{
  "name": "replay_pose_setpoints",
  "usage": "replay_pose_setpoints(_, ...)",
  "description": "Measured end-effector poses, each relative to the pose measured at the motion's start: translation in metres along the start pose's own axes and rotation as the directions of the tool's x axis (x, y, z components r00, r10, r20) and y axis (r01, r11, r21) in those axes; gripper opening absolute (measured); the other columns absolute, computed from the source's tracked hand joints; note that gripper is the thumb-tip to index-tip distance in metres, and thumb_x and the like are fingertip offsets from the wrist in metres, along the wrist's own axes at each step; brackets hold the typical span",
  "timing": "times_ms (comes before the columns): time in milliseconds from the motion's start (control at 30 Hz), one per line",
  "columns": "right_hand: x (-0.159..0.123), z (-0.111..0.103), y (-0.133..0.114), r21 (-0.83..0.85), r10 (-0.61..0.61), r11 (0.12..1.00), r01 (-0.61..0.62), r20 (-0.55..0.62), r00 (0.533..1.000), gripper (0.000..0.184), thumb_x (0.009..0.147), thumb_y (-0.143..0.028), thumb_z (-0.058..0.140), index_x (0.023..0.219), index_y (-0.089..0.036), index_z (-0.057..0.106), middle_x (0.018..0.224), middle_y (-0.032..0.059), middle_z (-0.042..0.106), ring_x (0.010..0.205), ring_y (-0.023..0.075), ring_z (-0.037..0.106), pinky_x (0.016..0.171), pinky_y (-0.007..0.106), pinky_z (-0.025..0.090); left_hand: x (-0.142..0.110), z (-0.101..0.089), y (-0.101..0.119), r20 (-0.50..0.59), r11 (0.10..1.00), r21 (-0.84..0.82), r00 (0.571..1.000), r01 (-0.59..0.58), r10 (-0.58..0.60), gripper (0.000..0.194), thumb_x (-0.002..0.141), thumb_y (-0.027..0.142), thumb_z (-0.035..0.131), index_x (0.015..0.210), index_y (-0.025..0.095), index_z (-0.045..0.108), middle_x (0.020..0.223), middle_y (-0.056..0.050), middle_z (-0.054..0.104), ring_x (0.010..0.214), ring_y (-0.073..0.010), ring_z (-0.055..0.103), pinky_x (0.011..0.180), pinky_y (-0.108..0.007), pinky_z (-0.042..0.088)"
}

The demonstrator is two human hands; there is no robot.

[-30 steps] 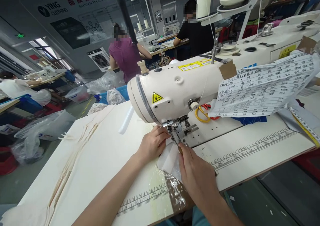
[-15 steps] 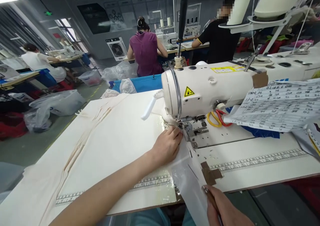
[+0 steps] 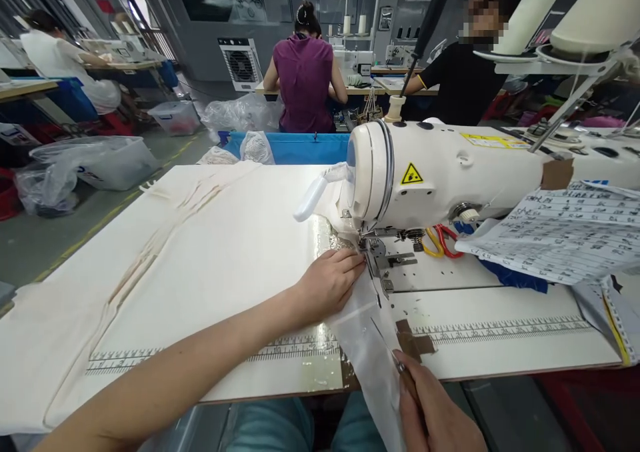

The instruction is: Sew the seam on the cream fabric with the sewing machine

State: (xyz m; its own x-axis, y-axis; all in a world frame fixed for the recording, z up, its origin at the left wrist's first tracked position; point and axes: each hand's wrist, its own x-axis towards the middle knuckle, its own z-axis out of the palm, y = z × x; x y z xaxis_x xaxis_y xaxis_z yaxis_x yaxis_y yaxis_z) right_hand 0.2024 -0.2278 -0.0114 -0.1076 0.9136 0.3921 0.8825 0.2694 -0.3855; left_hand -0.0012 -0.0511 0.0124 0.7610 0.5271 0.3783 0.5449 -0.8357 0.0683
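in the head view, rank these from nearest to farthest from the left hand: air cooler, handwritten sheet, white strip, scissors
From the left hand:
1. white strip: right at the hand, running down toward the person
2. scissors: to the right, behind the machine's needle area
3. handwritten sheet: farther right
4. air cooler: across the room

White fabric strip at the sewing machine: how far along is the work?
Apparently partway. Pale fabric bunched behind the sewing machine's needle area looks already fed through. In hand: the left hand rests on the white fabric strip; the right hand holds a thin pointed tool. Seemingly left: the length towards the right hand. Stitching isn't discernible.
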Motion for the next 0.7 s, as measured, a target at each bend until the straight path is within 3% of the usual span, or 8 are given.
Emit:
replay_pose_setpoints(167,0.011,-0.004,0.000,-0.018,-0.061,0.998,0.061,-0.005,0.998,0.031,0.103,-0.023,0.035,0.131,-0.019,0.050,0.110,0.0079,0.075,0.091,0.0198,0.075,0.063,0.023,0.062,0.000,-0.003,0.001,0.061,0.999,0.014,0.997,0.040,-0.041,0.044,0.096,0.019,0.039,0.135,0.003,0.052,0.138,-0.016,0.055,0.130,-0.0281,0.049,0.107,-0.045,0.046)
replay_pose_setpoints(300,0.018,-0.009,0.004,-0.024,-0.145,0.989,0.146,0.048,0.988,0.032,0.102,-0.019,0.036,0.132,-0.015,0.048,0.111,0.0090,0.074,0.088,0.0166,0.075,0.060,0.018,0.060,0.001,-0.008,0.004,0.128,0.999,0.016,0.991,0.037,-0.039,0.046,0.097,0.022,0.040,0.137,0.002,0.049,0.142,-0.018,0.050,0.134,-0.0303,0.044,0.110,-0.047,0.042)
replay_pose_setpoints(533,0.021,-0.009,0.007,-0.021,-0.156,0.987,0.158,0.083,0.984,0.032,0.101,-0.020,0.038,0.131,-0.014,0.049,0.111,0.0103,0.074,0.088,0.0165,0.075,0.059,0.017,0.059,0.004,-0.011,0.013,0.108,0.996,0.034,0.991,0.082,-0.085,0.045,0.098,0.022,0.034,0.136,0.004,0.050,0.138,-0.019,0.052,0.128,-0.0306,0.047,0.104,-0.047,0.046)
replay_pose_setpoints(700,0.029,-0.009,0.003,-0.065,-0.176,0.982,0.179,0.057,0.983,0.030,0.100,-0.019,0.037,0.126,-0.013,0.051,0.107,0.0108,0.075,0.086,0.0178,0.075,0.062,0.020,0.060,0.003,-0.009,0.019,0.102,0.994,0.046,0.990,0.096,-0.101,0.047,0.098,0.024,0.035,0.137,0.001,0.048,0.141,-0.021,0.049,0.132,-0.0319,0.044,0.109,-0.047,0.040)
